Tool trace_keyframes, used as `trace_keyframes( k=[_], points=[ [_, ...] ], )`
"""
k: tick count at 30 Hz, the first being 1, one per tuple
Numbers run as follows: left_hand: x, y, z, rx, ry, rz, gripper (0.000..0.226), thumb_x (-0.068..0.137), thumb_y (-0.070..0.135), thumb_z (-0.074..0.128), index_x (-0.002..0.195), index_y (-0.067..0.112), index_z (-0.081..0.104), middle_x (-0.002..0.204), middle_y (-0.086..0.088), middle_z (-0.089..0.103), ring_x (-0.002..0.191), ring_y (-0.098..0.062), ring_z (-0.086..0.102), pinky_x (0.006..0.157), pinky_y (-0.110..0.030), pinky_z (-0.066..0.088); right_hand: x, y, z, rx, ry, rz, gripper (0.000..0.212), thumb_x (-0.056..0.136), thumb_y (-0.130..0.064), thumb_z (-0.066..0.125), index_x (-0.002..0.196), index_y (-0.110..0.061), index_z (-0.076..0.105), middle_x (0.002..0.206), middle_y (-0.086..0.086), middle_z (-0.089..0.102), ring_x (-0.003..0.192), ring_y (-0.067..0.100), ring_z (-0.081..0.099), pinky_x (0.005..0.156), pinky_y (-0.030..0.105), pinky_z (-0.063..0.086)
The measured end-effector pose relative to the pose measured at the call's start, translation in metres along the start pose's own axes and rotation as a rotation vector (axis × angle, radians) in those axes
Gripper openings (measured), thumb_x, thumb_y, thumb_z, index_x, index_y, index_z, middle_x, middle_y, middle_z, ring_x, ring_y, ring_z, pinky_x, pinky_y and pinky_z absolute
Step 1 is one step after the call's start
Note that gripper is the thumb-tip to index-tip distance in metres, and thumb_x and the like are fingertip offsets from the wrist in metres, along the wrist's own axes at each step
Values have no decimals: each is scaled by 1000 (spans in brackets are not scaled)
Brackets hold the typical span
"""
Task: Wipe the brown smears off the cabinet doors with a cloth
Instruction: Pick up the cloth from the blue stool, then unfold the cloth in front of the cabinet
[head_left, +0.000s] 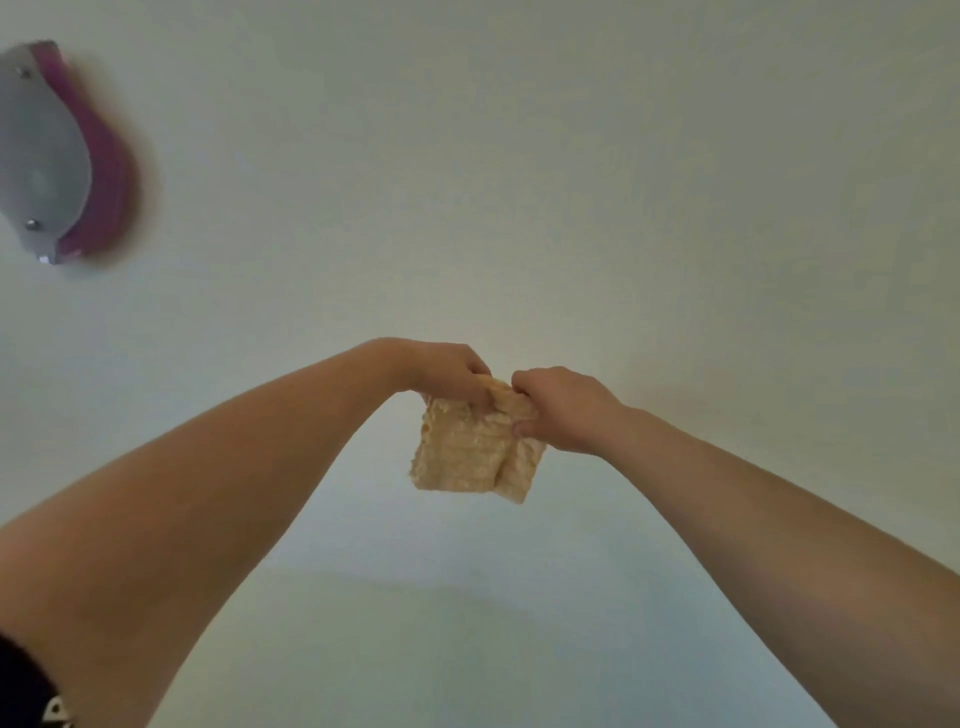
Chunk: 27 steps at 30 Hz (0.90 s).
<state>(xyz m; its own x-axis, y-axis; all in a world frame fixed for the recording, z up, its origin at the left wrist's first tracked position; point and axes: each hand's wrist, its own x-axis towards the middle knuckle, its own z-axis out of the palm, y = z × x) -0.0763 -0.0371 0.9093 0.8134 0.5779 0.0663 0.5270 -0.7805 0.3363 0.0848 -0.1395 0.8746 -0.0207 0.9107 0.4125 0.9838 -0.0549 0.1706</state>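
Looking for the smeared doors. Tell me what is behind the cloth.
Behind the cloth, held by the left hand and right hand, only a plain pale surface shows. No cabinet doors or smears visible; the patch the cloth covers is hidden.

The cloth (475, 452) I see pinched between my left hand (449, 371) and right hand (558, 408) looks like a soft, nubbly weave, pale yellow-beige, matt and rumpled with raised ribs. Behind it the white surface (571, 182) reads as smooth matt paint, with no sheen. The light fixture (49, 156) at the upper left shows a frosted, satin grey shade, a glossy pink-magenta backing that looks like glass or plastic, and small shiny metal studs.
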Motion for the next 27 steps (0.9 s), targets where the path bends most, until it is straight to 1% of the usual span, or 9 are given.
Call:
trace_keyframes(
  k=[6, 10, 13, 15, 18, 20, 23, 25, 27],
  points=[
    [-5, -11, 8, 151, 45, 48, 11, 94, 24, 59, 84, 23, 62, 86, 5, 63, 83, -17, 58, 79, -34, 48, -3, -5, 12, 126, 17, 32, 26, 90, -37, 69, 103, -26, 49, 101, -6, 54, 93, 19, 53, 71, 34, 38],
    [-11, -6, 1, 131, 50, 58, 14, 95, 22, 59, 82, 25, 62, 88, 6, 64, 86, -16, 59, 85, -36, 49, -11, -6, 7, 219, 77, 61, 25, 90, -34, 70, 100, -27, 48, 102, -5, 56, 93, 19, 55, 72, 34, 42],
    [-13, -3, -1, 114, 64, 78, 10, 97, 21, 59, 88, 18, 63, 93, 2, 64, 87, -17, 57, 89, -40, 50, -17, -5, 5, 280, 114, 108, 26, 88, -33, 73, 95, -23, 49, 99, -5, 52, 90, 19, 54, 74, 34, 45],
    [-16, -2, 0, 108, 71, 92, 10, 98, 21, 59, 90, 15, 63, 92, 1, 63, 86, -17, 56, 87, -39, 49, -21, -5, 2, 347, 135, 166, 28, 86, -32, 74, 94, -21, 50, 97, -5, 49, 87, 19, 53, 70, 32, 43],
    [-19, 0, -6, 104, 98, 125, 13, 98, 20, 59, 86, 17, 61, 85, 4, 60, 81, -15, 54, 76, -31, 43, -24, -5, -5, 561, 112, 276, 30, 85, -28, 75, 94, -19, 47, 95, -2, 56, 80, 18, 53, 62, 30, 41],
    [-20, -1, -11, 79, 130, 145, 14, 98, 21, 60, 85, 17, 60, 83, 4, 58, 80, -16, 53, 75, -30, 41, -22, -5, -10, 716, 112, 333, 31, 84, -26, 77, 92, -19, 48, 99, 2, 60, 84, 20, 57, 69, 37, 50],
    [-24, -3, -17, 66, 149, 158, 12, 97, 23, 61, 90, 12, 63, 86, 2, 60, 80, -16, 54, 76, -31, 42, -19, -7, -18, 928, 143, 389, 31, 83, -18, 80, 93, -18, 50, 105, 6, 63, 105, 31, 65, 88, 49, 56],
    [-28, -7, -21, 79, 149, 146, 13, 95, 24, 64, 90, 13, 64, 85, 2, 60, 80, -16, 54, 74, -30, 42, -17, -9, -19, 990, 131, 406, 33, 84, -15, 79, 99, -16, 51, 108, 9, 64, 105, 32, 67, 89, 51, 58],
    [-29, -12, -26, 102, 167, 114, 15, 93, 26, 68, 87, 13, 64, 82, 3, 60, 79, -17, 55, 69, -28, 42, -15, -12, -21, 1045, 134, 427, 38, 86, -14, 78, 111, -15, 49, 112, 11, 65, 100, 28, 68, 82, 45, 59]
  ],
)
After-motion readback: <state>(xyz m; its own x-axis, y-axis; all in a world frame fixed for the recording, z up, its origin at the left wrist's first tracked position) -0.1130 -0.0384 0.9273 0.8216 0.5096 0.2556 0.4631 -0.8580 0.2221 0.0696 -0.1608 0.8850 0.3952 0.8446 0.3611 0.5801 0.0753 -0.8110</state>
